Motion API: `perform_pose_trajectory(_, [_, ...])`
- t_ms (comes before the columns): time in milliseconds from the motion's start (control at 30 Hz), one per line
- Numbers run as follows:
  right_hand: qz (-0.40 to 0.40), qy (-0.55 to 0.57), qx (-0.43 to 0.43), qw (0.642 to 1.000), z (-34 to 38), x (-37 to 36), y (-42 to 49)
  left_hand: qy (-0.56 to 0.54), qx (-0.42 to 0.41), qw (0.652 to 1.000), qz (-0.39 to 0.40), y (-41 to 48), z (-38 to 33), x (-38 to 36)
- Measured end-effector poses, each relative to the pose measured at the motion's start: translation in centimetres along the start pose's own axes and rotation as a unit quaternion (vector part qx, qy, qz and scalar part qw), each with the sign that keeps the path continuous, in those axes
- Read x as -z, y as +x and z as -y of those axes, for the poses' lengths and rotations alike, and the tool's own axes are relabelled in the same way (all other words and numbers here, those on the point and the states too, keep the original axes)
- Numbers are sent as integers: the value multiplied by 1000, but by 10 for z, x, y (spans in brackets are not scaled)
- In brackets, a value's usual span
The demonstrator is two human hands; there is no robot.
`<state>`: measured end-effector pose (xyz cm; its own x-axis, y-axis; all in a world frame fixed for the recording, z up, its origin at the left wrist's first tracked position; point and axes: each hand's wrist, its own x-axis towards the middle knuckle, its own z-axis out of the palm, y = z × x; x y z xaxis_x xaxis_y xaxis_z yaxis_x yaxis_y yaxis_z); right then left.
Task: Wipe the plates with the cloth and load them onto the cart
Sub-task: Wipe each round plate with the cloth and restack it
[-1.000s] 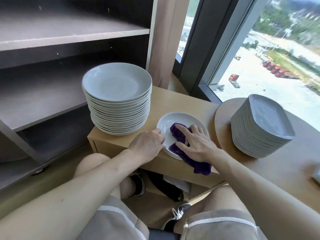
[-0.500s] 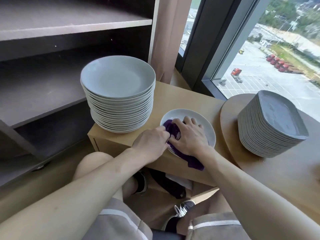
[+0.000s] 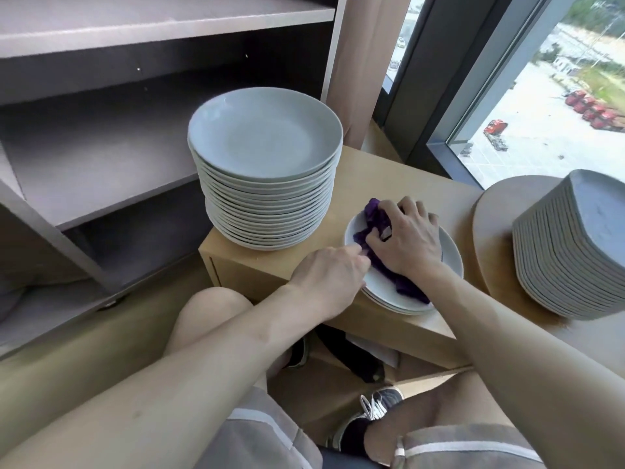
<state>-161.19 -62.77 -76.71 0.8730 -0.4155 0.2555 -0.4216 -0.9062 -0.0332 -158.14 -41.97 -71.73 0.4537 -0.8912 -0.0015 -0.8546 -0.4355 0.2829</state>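
Cabinet-top (image 3: 372,184): right hand (image 3: 409,242) seemingly clutches cloth (image 3: 377,218) on plate (image 3: 451,262).

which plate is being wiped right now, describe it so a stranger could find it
Start at the low wooden cabinet by the window. Right of its tall stack of round plates sits a short pile; the top plate is the only one under a purple cloth.

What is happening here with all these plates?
A seated person is wiping plates. The right hand grips a purple cloth against the top plate of a short stack on the wooden cabinet, while the left hand holds that plate's near rim. A tall stack of round plates waits beside it; the cart stands at left.
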Motion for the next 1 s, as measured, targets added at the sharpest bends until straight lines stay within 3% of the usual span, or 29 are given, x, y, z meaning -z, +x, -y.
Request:
perform_pose_trajectory(267, [90, -54, -1, 994, -26, 21, -23, 19, 7, 1000, 8, 1, 2, -1])
perform_pose_trajectory(500, [155, -2, -31, 987, -18, 38, -57, 24, 4, 1000, 16, 2, 2, 2])
perform_pose_trajectory(1000, [116, 91, 26, 989, 18, 31, -47, -23, -6, 999, -29, 4, 5, -6])
